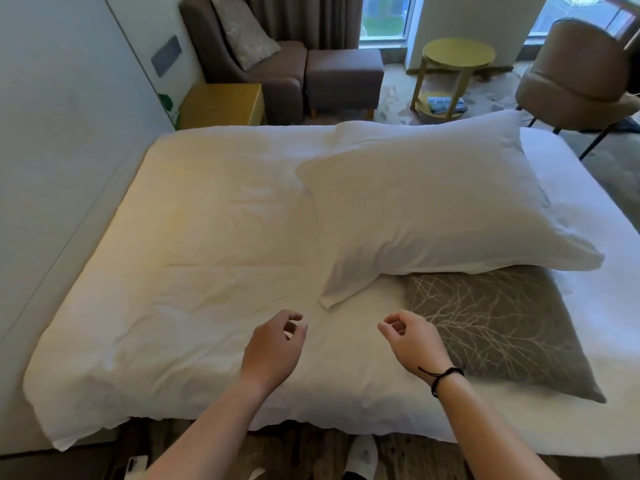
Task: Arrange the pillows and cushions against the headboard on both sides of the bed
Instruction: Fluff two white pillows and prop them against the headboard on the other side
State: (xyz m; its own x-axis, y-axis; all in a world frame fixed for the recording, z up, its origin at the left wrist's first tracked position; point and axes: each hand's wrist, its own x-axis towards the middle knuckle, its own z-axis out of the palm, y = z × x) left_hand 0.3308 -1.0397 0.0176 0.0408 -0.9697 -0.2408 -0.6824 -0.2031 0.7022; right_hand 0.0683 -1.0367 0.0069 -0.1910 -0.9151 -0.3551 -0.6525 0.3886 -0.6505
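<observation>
— Hotel-room bed (194,237) fills the head view, white duvet lying across it, headboard wall (52,133) running along the left. What's on top?

— One big white pillow (433,209) lies flat on the right half, well away from the wall. Its near edge overlaps a grey cushion with a pale branch pattern (502,327), which lies flat by the near right edge of the bed.

— And the hands?

— Both hover low over the duvet by the near edge. Left hand (273,344) has its fingers loosely curled, gripping nothing. Right hand (412,337), a dark cord bracelet (441,375) on its wrist, is just the same: fingers loosely curled, nothing in them, just beside the grey cushion's near corner. Whether it touches the cushion, I cannot tell.

— Beyond the bed?

— Yellow bedside table (221,103) against the wall, then a brown armchair (242,50) with a second patterned cushion (242,32) propped on it, and a matching footstool (343,77). Round yellow side table (457,57) by the window, tan chair (581,74) at far right.
</observation>
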